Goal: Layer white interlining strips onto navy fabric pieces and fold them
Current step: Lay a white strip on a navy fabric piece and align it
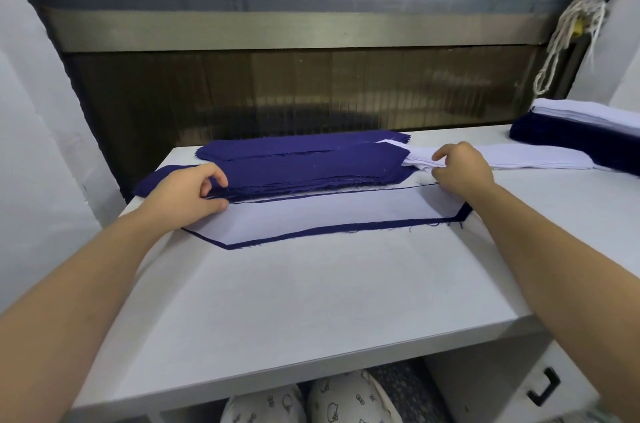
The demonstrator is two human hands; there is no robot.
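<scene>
A layered piece, navy cloth with a white strip laid on it so that only a thin navy border shows, lies flat across the middle of the surface. Its long axis runs left to right, parallel to the far edge. Just behind it, on the same axis, sits the navy stack.

The left hand is at the stack's left end, thumb and fingers curled narrow, pinching a few layers at the near edge. The right hand is at the stack's right end, where the white strips stretch away toward the right edge of the surface. Its forefinger and thumb are curled close on the near end of those strips and appear to pinch the top ones.

Each supply lies right at its own hand, navy for the left and white for the right, while the layered piece lies on the person's side of both. Any lift probably needs both ends raised together, since the cloth is long and limp.

The back of the right hand hides its fingertips, so how many strips it holds cannot be told. The left wrist covers the layered piece's left end, and its far side may tuck under the stack. A second pile at the far right corner is cut off by the frame.
</scene>
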